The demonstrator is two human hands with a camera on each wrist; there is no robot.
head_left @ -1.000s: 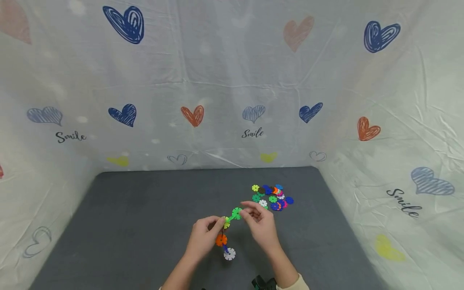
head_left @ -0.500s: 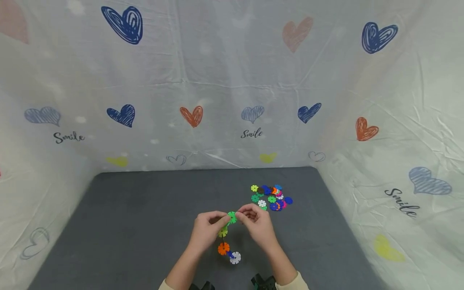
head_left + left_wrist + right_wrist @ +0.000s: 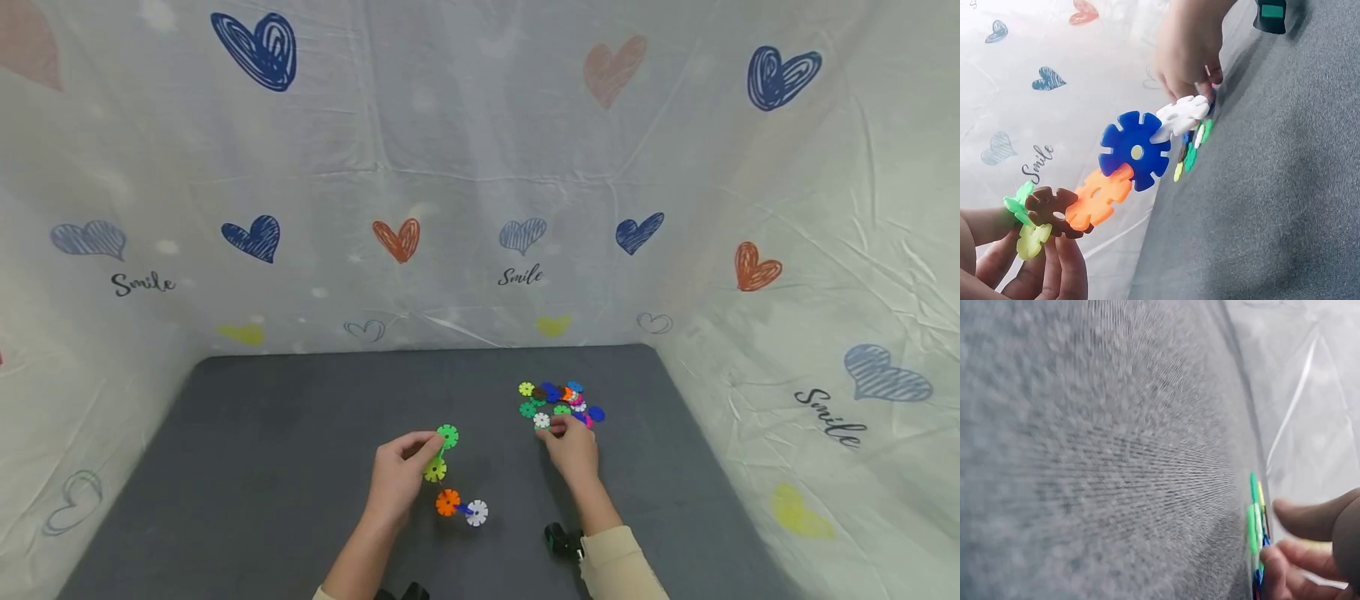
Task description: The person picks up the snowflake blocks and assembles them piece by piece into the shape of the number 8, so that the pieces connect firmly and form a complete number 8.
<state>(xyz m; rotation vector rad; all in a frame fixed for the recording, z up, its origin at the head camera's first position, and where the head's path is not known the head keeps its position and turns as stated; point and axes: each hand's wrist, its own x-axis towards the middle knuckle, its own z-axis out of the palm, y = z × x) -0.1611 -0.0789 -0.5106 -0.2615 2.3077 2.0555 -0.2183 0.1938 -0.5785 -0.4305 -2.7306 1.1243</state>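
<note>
My left hand (image 3: 397,475) pinches a chain of slotted plastic flower discs near its green end, above the table. The chain shows a green disc (image 3: 448,436), a yellow-green disc (image 3: 435,471), a brown disc (image 3: 1040,203), an orange disc (image 3: 447,502), a blue disc (image 3: 1119,153) and a white disc (image 3: 477,512) at the far end. My right hand (image 3: 576,454) reaches over the near side of a loose pile of discs (image 3: 551,393). In the right wrist view its thumb (image 3: 1310,519) and fingers stand apart beside the discs. A loose white disc (image 3: 542,420) lies by its fingertips.
The dark grey table (image 3: 300,467) runs back to a pale curtain (image 3: 450,167) printed with hearts. Curtain also hangs at both sides. A black wrist camera mount (image 3: 562,540) sits by the right sleeve (image 3: 622,558).
The right hand has left the chain's green disc and moved right to the pile. My left hand has shifted a little left with the chain, which now hangs with its white end farther left.
</note>
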